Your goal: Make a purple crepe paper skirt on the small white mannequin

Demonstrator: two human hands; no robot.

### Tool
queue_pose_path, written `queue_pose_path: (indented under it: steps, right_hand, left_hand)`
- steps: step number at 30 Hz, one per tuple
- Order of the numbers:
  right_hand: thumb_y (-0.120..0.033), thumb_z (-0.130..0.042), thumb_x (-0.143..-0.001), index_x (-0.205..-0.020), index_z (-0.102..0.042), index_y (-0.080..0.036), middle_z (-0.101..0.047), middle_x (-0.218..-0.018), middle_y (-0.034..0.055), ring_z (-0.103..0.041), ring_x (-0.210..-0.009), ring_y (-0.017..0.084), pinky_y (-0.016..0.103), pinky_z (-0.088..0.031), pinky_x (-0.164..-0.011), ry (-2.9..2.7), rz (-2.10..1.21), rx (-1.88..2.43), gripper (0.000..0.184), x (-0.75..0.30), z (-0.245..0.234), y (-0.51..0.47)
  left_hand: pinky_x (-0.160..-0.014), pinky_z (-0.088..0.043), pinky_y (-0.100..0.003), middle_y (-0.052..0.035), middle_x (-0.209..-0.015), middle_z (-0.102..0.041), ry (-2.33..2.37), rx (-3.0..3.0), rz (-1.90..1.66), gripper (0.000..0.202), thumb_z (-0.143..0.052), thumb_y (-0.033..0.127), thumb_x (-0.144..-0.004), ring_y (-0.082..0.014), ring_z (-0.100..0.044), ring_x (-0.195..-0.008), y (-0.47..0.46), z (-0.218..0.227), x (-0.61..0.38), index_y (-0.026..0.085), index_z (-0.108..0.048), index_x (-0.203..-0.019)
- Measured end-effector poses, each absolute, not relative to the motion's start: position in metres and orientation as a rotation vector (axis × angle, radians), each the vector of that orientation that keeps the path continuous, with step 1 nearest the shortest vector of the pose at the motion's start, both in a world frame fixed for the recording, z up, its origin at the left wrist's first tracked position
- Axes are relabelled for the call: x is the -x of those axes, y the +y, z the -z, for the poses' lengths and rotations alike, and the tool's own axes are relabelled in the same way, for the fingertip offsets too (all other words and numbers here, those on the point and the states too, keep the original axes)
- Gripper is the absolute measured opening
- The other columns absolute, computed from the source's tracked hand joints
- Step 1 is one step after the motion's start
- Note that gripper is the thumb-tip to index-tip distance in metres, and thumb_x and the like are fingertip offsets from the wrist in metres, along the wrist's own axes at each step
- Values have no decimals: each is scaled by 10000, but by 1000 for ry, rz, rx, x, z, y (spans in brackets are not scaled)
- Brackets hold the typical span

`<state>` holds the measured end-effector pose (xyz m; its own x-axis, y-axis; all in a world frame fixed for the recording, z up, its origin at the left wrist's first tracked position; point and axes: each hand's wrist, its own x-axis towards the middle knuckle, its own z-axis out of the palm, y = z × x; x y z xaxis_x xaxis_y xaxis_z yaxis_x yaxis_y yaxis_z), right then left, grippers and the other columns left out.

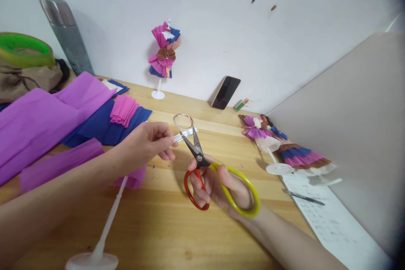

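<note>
My left hand [155,139] is closed, pinching one end of a narrow white strip [186,133] between thumb and fingers. In my right hand [218,185] is a pair of scissors [199,158] with one red and one yellow handle loop. Their blades are spread and point up toward the strip, overlapping it in view; whether they touch it I cannot tell. A thin ring [183,121] shows just behind the strip. Below my left forearm a white stand [106,228] rises from a round base, its top hidden behind the arm.
Purple crepe paper [57,114], blue paper [95,126] and a pleated pink piece [124,110] lie left. A doll-sized paper dress [164,52] stands at the wall near a phone [226,93]. More paper dresses [256,128], a pen [305,197] and a printed sheet [338,219] are right.
</note>
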<state>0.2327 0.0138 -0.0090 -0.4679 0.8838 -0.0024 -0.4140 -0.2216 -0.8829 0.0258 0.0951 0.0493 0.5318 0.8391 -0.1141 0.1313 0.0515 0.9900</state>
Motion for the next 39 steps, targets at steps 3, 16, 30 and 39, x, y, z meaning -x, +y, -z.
queue_pose_path:
  steps: [3, 16, 30, 39]
  right_hand:
    - [-654, -581, -832, -1032, -590, -180, -510, -711, -18, -393, -446, 63, 232, -395, -437, -1078, -1801, 668, 515, -232, 12, 13]
    - [-653, -594, -833, -996, -604, -183, -492, -564, -65, -277, -329, 23, 170, -318, -324, -1009, -1773, 733, 497, -230, 18, 12]
    - [-616, -579, -866, -919, -544, -178, -414, -496, -110, -251, -293, 15, 138, -260, -279, -1217, -1585, 958, 443, -223, 16, 7]
    - [-523, -632, -827, -826, -564, -180, -388, -615, -54, -333, -511, 78, 196, -265, -438, -1887, -1215, 1354, 350, -235, -2, 13]
  left_hand:
    - [-582, -516, -185, -12, -603, -695, 898, -1475, -682, 144, -603, 214, -828, -93, -648, -559, 96, -47, -26, 143, -597, -702]
    - [-562, -490, -206, -3, -575, -661, 918, -1569, -746, 137, -587, 256, -797, -108, -624, -540, 93, -40, -28, 154, -604, -708]
    - [-567, -503, -205, -13, -572, -692, 993, -1451, -698, 131, -589, 215, -793, -116, -648, -534, 91, -43, -32, 157, -621, -681]
    - [-621, -515, -189, 1, -577, -685, 1094, -1214, -981, 250, -561, 100, -851, -91, -652, -578, 108, -58, -23, 156, -578, -608]
